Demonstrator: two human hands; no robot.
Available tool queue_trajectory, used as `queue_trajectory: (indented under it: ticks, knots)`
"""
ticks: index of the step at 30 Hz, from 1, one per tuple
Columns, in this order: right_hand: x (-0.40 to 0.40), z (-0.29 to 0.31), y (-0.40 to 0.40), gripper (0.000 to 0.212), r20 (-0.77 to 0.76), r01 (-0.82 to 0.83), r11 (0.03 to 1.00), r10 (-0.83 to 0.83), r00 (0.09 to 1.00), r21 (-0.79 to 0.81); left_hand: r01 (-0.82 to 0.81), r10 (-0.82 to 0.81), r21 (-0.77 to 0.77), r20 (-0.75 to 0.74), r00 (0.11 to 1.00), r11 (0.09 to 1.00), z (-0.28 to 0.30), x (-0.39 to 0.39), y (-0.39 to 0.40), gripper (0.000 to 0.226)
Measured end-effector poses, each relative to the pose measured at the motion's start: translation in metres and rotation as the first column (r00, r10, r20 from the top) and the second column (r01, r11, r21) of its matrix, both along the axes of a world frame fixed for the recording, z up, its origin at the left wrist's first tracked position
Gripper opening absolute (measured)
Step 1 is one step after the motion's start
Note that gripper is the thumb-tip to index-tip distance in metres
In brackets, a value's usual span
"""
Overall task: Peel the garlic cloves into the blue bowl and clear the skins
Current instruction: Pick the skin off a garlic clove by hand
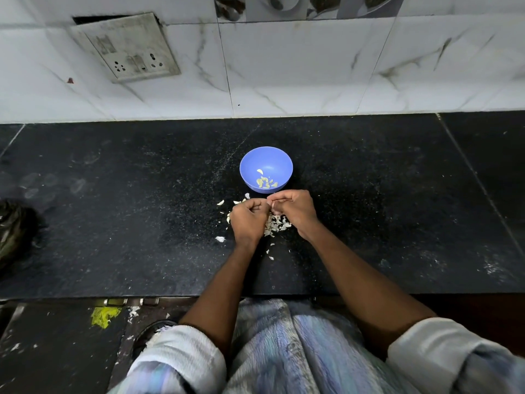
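Head view: both hands meet over a black stone counter (pixel 113 223), just in front of the blue bowl (pixel 266 157). Left hand (pixel 248 220) is curled into a loose fist; right hand (pixel 294 210) is curled too, its fingertips pinching something small and pale where the hands touch, too hidden to name. Peeled garlic cloves (pixel 265 182) lie in the bowl's bottom. Papery skins (pixel 277 224) are heaped under and between the hands, with stray flakes nearby. A wall socket (pixel 127 48) sits on the tiled wall.
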State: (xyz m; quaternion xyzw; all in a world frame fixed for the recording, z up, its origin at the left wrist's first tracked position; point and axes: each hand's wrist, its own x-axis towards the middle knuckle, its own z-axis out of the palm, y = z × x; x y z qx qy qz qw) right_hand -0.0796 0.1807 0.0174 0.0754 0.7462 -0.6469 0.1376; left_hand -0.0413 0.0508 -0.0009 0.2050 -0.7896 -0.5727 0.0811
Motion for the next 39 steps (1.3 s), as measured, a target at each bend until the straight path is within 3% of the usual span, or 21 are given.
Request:
queue_trajectory:
  ticks: [4, 13, 18, 21, 24, 28, 31, 34, 39]
  knots:
    - [-0.001, -0.002, 0.002, 0.011, 0.010, -0.004, 1.000, 0.003, 1.000, 0.015, -0.049, 0.039, 0.229, 0.046, 0.998, 0.972, -0.001, -0.001, 0.001, 0.010]
    - [-0.002, -0.001, 0.000, 0.010, 0.097, 0.030, 0.998, -0.025, 0.995, -0.048, 0.120, -0.107, -0.131, 0.101, 0.989, 0.984, -0.004, 0.003, 0.006, 0.014]
    - [-0.001, 0.001, 0.002, 0.023, 0.077, 0.016, 0.998, -0.011, 0.997, -0.061, 0.104, -0.093, -0.182, 0.069, 0.993, 0.978, -0.002, 0.005, 0.005, 0.023]
    - [0.000, -0.001, 0.003, 0.012, 0.076, 0.015, 0.999, -0.012, 0.997, -0.044, 0.085, -0.080, -0.224, 0.031, 0.996, 0.971, -0.004, 0.004, 0.001, 0.033]
    - [-0.001, -0.003, 0.002, 0.008, 0.056, 0.008, 1.000, -0.008, 0.998, 0.007, 0.100, -0.099, -0.201, 0.015, 0.995, 0.974, -0.006, 0.004, -0.001, 0.015]
    - [-0.003, -0.003, 0.004, 0.007, 0.020, 0.042, 0.997, -0.043, 0.999, 0.058, 0.107, -0.110, -0.152, -0.013, 0.994, 0.983, -0.007, 0.008, -0.002, 0.024]
    - [0.000, -0.005, 0.006, 0.004, 0.042, -0.034, 0.997, 0.031, 0.999, 0.069, 0.093, -0.101, -0.170, -0.041, 0.994, 0.981, -0.004, 0.009, -0.003, 0.019]
    - [0.001, -0.007, 0.006, 0.012, 0.089, -0.071, 0.997, 0.069, 0.994, 0.017, 0.083, -0.098, -0.174, -0.074, 0.992, 0.981, 0.000, 0.010, -0.004, 0.005]
    - [0.001, -0.004, 0.005, 0.012, 0.175, -0.014, 0.991, 0.038, 0.984, -0.134, 0.022, -0.031, -0.089, -0.100, 0.994, 0.996, 0.001, 0.008, -0.001, 0.001]
